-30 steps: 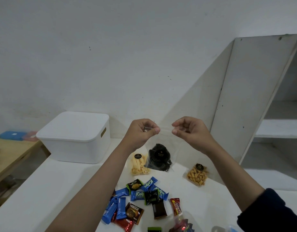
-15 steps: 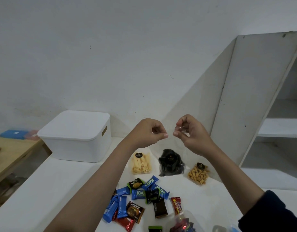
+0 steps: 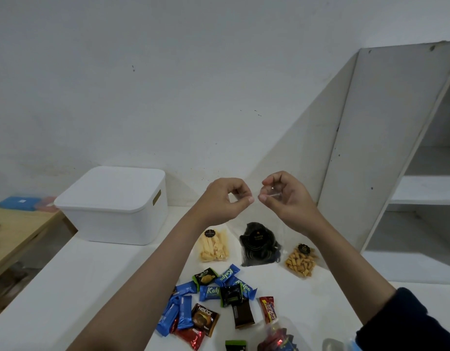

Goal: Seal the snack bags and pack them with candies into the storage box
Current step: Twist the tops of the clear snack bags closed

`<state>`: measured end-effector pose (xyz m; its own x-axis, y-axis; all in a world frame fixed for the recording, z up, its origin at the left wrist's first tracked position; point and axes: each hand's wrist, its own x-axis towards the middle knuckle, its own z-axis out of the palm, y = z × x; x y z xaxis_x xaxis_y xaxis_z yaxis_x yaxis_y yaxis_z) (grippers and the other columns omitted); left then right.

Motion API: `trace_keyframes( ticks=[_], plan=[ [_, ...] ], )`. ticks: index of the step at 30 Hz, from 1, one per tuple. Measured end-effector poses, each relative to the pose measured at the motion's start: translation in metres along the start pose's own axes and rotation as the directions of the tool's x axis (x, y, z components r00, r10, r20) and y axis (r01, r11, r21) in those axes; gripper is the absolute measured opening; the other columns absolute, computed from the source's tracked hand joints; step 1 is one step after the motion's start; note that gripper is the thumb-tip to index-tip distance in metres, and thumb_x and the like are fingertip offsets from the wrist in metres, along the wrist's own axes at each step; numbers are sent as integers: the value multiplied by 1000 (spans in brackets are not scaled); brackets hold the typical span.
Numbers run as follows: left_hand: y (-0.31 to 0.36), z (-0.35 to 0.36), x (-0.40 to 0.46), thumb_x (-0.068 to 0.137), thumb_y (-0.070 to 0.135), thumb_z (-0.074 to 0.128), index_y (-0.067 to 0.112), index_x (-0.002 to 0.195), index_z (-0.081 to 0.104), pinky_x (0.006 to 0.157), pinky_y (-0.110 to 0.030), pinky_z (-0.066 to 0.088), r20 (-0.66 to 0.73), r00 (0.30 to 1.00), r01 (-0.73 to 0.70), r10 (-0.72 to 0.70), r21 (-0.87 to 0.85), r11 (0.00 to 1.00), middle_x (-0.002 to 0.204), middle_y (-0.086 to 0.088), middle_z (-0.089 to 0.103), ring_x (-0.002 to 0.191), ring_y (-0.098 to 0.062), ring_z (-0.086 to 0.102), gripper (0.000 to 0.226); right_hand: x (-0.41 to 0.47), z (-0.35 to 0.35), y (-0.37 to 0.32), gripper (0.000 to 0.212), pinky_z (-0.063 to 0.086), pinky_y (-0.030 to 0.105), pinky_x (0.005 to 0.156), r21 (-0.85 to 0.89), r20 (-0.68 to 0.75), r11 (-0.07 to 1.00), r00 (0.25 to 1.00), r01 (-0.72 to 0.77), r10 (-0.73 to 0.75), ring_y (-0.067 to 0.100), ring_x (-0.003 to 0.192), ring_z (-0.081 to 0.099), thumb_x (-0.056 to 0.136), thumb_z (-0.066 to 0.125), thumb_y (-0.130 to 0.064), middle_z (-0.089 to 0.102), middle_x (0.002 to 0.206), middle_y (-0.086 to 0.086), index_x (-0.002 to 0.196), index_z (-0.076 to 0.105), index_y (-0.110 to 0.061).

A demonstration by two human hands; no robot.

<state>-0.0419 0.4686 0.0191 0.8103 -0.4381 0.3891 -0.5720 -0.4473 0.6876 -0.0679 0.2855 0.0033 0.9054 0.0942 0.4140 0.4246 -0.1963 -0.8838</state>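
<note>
Clear plastic, the top edge of the bag of dark snacks (image 3: 260,245), is pinched between thumb and forefinger of both of our hands, held raised above the white table (image 3: 87,282). Our left hand (image 3: 222,200) and right hand (image 3: 282,196) are curled, fingertips almost meeting, and the bag hangs below them with its dark contents at the bottom. Whether the seal is closed, we cannot tell. On the table beside it lie a bag of pale yellow sticks (image 3: 213,247) to the left and a bag of orange-brown snacks (image 3: 301,260) to the right. Nearer us, wrapped candies (image 3: 213,302) lie scattered in blue, red, green and brown wrappers. The white storage box (image 3: 112,206) stands lidded at the far left of the table, well apart from the bags.
</note>
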Motion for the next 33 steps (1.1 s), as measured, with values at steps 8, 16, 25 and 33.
trace_keyframes(
  ticks=[8,16,25,33],
  plan=[
    [-4,3,-2,83,15,68,18,73,64,69,-8,43,-34,999,-17,15,-55,998,69,12,62,68,3,56,11,1,5,-4,22,51,31,76,72,19,997,1000,-23,22,19,80,58,84,65,3,62,82,9,93,55,-15],
    [-11,0,-4,85,19,67,19,76,65,70,-6,42,-6,1000,-2,2,-44,999,71,13,63,70,4,56,9,5,1,2,34,52,31,70,121,-44,989,995,-85,91,12,62,62,77,72,3,65,63,-4,94,52,-17],
    [-30,-5,-2,82,20,69,36,70,49,88,-34,42,8,1000,-11,10,107,994,74,19,57,80,1,55,28,0,15,5,44,54,47,78,88,-31,989,992,-116,119,13,64,67,72,74,8,55,57,0,79,39,-17],
    [-51,4,2,80,30,72,25,71,55,75,-22,42,5,996,85,-86,104,991,77,14,60,79,1,56,20,-9,20,13,55,52,58,74,98,-99,987,986,-127,137,27,67,67,65,81,6,48,50,-5,69,32,-18]
  ],
)
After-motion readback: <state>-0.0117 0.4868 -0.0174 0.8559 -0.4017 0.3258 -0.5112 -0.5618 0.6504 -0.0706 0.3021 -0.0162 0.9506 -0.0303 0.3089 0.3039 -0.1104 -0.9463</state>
